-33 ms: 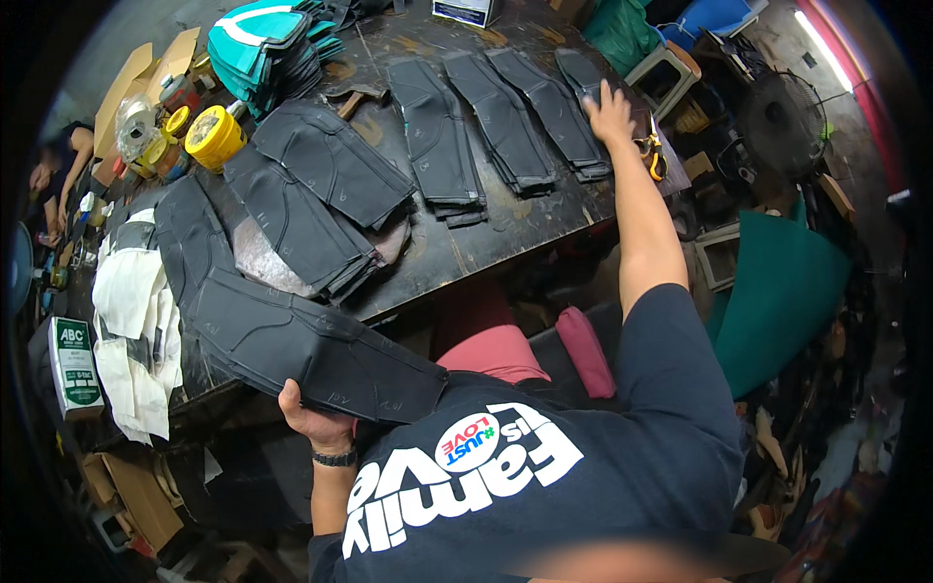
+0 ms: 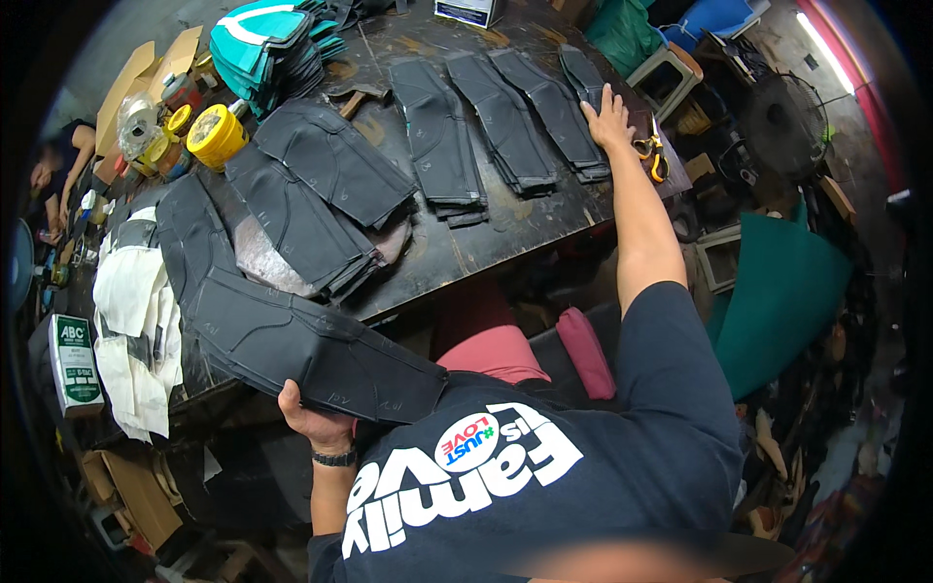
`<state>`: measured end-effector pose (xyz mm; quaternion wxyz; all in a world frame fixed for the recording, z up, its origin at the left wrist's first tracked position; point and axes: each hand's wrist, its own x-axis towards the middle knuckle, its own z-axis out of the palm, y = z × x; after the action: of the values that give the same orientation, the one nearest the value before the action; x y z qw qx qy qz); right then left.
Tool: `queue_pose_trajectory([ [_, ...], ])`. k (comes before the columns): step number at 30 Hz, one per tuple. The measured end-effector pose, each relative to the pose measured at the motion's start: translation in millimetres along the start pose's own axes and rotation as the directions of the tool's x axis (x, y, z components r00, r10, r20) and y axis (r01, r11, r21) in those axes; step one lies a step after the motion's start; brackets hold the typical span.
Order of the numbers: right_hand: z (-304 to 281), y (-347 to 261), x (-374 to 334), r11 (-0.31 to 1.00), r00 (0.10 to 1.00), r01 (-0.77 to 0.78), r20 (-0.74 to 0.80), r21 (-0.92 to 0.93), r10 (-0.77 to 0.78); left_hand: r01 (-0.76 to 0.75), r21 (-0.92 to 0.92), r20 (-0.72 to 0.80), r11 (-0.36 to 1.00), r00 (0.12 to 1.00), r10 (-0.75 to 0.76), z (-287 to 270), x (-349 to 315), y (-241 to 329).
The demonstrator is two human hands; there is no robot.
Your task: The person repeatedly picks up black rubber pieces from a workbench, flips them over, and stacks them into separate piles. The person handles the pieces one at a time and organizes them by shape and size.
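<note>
My left hand (image 2: 316, 420), wearing a dark wristband, is closed round the near edge of a thick stack of black fabric panels (image 2: 292, 345) with chalk-like marks. Part of that stack rests against my front, and its far end lies over other panels. My right arm reaches across the table; my right hand (image 2: 612, 124) lies with fingers spread at the table's right side, beside the rightmost black panels (image 2: 581, 73). Just right of it are orange-handled scissors (image 2: 659, 160). Several more stacks of black panels (image 2: 437, 136) lie fanned across the dark table (image 2: 466, 262).
Teal and black pieces (image 2: 262, 49) are piled at the back left, near a yellow tub (image 2: 216, 136) and jars. White sheets (image 2: 136, 321) drape over the left edge by a green-and-white box (image 2: 76, 364). A fan (image 2: 777, 121) and a green sheet (image 2: 777, 291) stand right.
My right hand has shifted very slightly toward me beside the rightmost panels. My left hand and its stack look unmoved.
</note>
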<state>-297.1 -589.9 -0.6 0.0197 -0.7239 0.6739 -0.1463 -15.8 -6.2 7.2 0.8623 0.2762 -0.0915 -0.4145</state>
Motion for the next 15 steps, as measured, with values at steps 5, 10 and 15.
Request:
queue_pose_trajectory([
  [5, 7.6, 18.6, 26.1, 0.989, 0.997, -0.004, 0.073, 0.15, -0.007, 0.007, 0.001, 0.038, 1.0, 0.999, -0.007, 3.6, -1.9, 2.4],
  [10, -28.7, -55.7, -64.5, 0.82, 0.878, 0.427, -0.393, 0.382, -0.274, 0.035, 0.004, -0.064, 0.999, 0.997, -0.035, 1.8, -0.8, 0.5],
  [15, -64.6, -151.6, -301.6, 0.155, 0.701, 0.14, 0.012, 0.978, -0.713, 0.093, 0.049, -0.053, 0.994, 0.994, -0.09, 10.8, -0.7, 5.1],
])
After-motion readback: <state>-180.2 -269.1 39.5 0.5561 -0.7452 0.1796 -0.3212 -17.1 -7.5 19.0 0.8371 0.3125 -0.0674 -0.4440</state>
